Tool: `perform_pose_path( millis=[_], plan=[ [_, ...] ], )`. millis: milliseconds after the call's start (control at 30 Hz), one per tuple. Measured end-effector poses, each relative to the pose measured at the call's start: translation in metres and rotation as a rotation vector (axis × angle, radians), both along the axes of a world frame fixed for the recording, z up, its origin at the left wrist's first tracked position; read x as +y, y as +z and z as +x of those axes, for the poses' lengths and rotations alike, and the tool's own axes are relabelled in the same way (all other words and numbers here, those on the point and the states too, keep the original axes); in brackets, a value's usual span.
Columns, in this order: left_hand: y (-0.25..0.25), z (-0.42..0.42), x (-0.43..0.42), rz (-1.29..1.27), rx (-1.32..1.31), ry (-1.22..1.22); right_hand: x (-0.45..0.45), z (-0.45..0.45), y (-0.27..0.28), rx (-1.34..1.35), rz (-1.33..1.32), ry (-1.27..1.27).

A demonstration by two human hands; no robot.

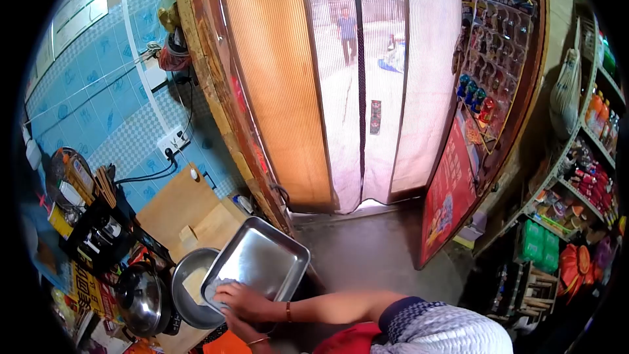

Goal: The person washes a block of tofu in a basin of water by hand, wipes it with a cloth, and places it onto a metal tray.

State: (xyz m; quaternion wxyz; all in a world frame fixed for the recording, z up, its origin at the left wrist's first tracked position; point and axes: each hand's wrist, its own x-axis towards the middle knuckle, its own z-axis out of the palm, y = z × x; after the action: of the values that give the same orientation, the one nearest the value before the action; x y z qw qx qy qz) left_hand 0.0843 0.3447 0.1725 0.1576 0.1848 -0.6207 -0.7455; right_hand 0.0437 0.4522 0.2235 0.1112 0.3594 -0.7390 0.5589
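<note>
A rectangular metal tray [265, 255] is tilted over the right side of a round metal bowl [187, 262]. My right hand [246, 301] presses a grey cloth [221, 294] against the tray's lower left corner, its fingers wrapped on the cloth. Just below it, my left hand [241, 329] is at the tray's near edge; its fingers are partly hidden, and what they hold cannot be made out. Inside the bowl lies a pale yellowish piece [195, 286].
Left of the bowl stands a lidded pot [141, 296]. Wooden boards [177, 213] lean behind it, near a black utensil rack [98, 233]. Beyond the curtained doorway [275, 92] a person [347, 33] stands outside. Stocked shelves [583, 132] line the right.
</note>
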Motion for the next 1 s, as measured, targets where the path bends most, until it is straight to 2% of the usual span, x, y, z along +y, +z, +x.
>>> perform_pose_path(
  millis=[33,67,100,167,200,267,300,333,367,400,433,467,533,567,600,633,667,700,733,767,867,900,967,1000],
  plan=[
    [0.018,0.005,0.016,0.249,0.237,0.095,-0.001,0.006,0.002,-0.107,-0.017,0.096],
    [0.003,0.001,0.012,0.248,0.24,0.097,-0.002,0.012,0.004,-0.217,-0.032,0.18],
    [-0.026,-0.005,0.006,0.028,0.159,0.236,0.001,0.012,0.005,0.02,0.043,0.157],
    [-0.001,0.017,0.006,0.111,0.217,0.053,0.021,0.009,0.027,0.451,0.223,0.137],
    [-0.016,0.019,0.001,0.118,0.144,0.056,0.013,-0.012,0.016,0.551,0.294,0.071],
    [0.015,0.027,0.018,0.177,0.176,0.074,0.024,-0.035,0.043,0.623,0.402,0.124],
    [0.014,0.028,0.008,0.116,0.165,0.12,0.025,-0.048,0.035,0.683,0.388,0.094],
    [0.03,0.03,0.007,0.058,0.153,0.163,0.031,-0.051,0.051,0.741,0.376,0.062],
    [0.046,0.037,0.007,0.229,0.008,0.227,0.044,-0.055,0.065,0.445,0.649,0.004],
    [0.012,0.033,-0.016,0.209,0.103,0.276,0.057,-0.043,0.102,0.133,0.909,-0.054],
    [0.012,0.033,-0.019,0.213,0.093,0.282,0.062,-0.058,0.059,0.385,0.28,-0.227],
    [0.013,0.032,-0.02,0.179,0.069,0.255,0.044,-0.057,0.014,0.379,0.287,-0.219],
    [0.013,0.03,-0.018,0.148,0.048,0.221,0.021,-0.04,-0.006,0.067,0.257,-0.394],
    [0.014,0.023,-0.014,0.198,0.11,0.189,0.016,-0.016,0.015,0.156,0.511,-0.253],
    [0.015,0.016,-0.008,0.25,0.17,0.153,0.011,0.002,0.026,0.144,0.523,-0.059],
    [0.017,0.013,-0.01,0.024,0.178,0.089,-0.001,0.022,0.023,0.23,0.343,-0.038],
    [0.015,0.015,-0.012,0.028,0.169,0.079,-0.01,0.035,0.018,0.313,0.157,-0.013],
    [0.013,0.014,-0.017,0.095,0.187,0.068,-0.004,0.024,0.017,0.313,0.156,-0.021],
    [0.014,0.016,-0.022,0.157,0.201,0.06,0.005,0.005,0.016,0.449,0.207,0.039],
    [0.031,0.02,-0.013,0.142,0.153,0.077,0.012,-0.009,0.019,0.579,0.258,0.101],
    [0.039,0.022,-0.007,0.091,0.109,0.164,0.024,-0.041,0.055,0.679,0.334,0.036],
    [0.034,0.021,-0.016,0.111,0.167,0.119,0.031,-0.047,0.063,0.677,0.334,0.031],
    [0.061,0.034,-0.023,0.196,0.183,0.117,0.043,-0.053,0.071,0.578,0.671,-0.083],
    [0.071,0.038,-0.026,0.287,0.2,0.122,0.048,-0.052,0.064,0.501,0.637,-0.192]
  ],
)
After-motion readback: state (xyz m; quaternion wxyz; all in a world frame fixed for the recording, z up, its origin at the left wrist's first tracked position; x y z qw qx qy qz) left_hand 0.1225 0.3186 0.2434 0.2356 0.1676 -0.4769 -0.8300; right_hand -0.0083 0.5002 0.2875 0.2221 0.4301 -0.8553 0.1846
